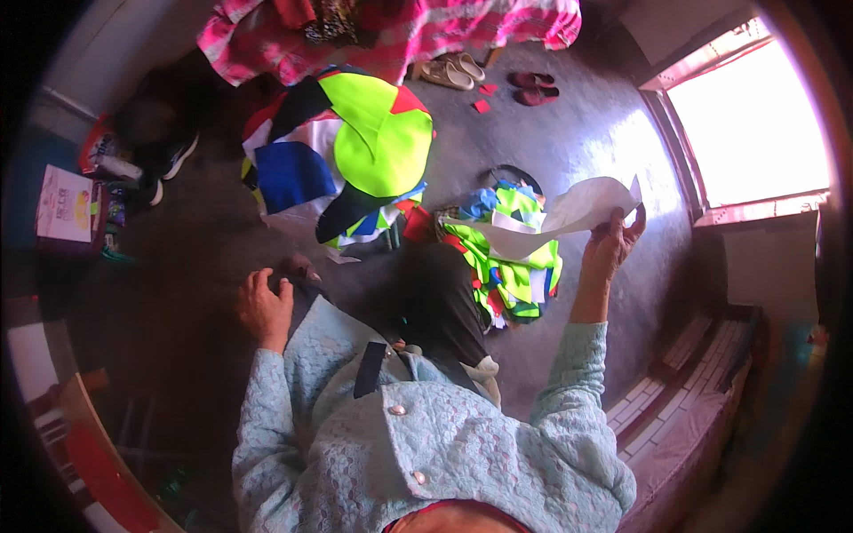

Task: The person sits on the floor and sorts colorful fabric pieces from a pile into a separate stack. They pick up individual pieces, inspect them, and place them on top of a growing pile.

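In my raised right hand (609, 249) a limp white sheet (586, 206) is gripped by its right end. Its other end trails left over a heap of fabric scraps (511, 271) in neon yellow, green, white, red and blue. Whether the sheet is cloth or paper I cannot tell. My left hand (267, 306) holds nothing, its fingers apart and a little bent, beside my left leg. In front of me stands a larger pile of cut fabric pieces (382, 133), neon yellow-green, blue, white, black and red; what supports it is mostly hidden.
A bed with a pink checked cover (480, 22) stands at the far side, with beige shoes (449, 71) and dark red slippers (533, 89) by it. Small red scraps (482, 107) lie on the floor. At left is a white-topped box (67, 204); at right, a bright window (746, 124).
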A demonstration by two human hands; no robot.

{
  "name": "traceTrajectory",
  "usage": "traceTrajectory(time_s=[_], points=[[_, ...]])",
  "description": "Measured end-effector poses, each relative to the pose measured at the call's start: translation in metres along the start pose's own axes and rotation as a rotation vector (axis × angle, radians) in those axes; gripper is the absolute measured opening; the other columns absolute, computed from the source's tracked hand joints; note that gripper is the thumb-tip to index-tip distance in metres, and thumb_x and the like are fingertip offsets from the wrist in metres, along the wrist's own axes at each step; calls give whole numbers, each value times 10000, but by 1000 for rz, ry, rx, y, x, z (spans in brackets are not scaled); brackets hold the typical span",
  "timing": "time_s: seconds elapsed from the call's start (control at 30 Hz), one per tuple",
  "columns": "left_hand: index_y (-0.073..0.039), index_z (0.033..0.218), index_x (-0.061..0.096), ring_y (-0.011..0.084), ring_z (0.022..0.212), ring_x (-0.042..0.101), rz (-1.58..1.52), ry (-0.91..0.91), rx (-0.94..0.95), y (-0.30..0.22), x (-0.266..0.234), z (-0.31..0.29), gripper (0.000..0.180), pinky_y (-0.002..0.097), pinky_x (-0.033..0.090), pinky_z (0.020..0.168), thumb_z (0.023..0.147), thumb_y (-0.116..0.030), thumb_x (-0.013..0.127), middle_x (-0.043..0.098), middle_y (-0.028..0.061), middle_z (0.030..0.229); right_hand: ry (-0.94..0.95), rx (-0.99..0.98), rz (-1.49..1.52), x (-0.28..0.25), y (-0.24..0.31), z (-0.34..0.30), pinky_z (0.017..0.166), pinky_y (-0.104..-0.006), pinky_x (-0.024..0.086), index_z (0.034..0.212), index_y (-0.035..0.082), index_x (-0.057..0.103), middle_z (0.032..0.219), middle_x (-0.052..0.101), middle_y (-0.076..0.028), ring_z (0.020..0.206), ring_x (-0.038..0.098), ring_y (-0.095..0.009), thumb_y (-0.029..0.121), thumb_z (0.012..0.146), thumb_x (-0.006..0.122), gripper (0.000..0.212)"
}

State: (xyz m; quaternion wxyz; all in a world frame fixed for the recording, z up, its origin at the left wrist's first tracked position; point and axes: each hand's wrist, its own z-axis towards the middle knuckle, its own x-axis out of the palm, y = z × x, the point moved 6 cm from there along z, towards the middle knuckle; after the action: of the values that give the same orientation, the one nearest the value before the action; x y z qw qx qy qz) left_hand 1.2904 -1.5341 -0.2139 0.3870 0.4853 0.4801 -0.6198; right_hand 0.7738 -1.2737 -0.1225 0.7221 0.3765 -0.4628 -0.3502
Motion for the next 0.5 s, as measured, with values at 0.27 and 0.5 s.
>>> traceTrajectory(time_s=[0.27,0.5], points=[[-113,1140,573,326,1086,538,-226,-53,43,-11,-4,-3,432,466,396,931,791,-354,657,598,131,1132,110,100,296,113,26,-34,633,-217,518,1383,165,389,1130,610,-92,863,626,-128,-16,921,546,520],[-47,1207,539,353,1118,537,-588,-147,414,-76,-42,-1,632,445,412,953,684,-313,774,566,177,1207,251,105,388,174,49,-59,539,-172,461,1432,180,345,1126,612,-86,743,592,-76,-39,921,537,588]])
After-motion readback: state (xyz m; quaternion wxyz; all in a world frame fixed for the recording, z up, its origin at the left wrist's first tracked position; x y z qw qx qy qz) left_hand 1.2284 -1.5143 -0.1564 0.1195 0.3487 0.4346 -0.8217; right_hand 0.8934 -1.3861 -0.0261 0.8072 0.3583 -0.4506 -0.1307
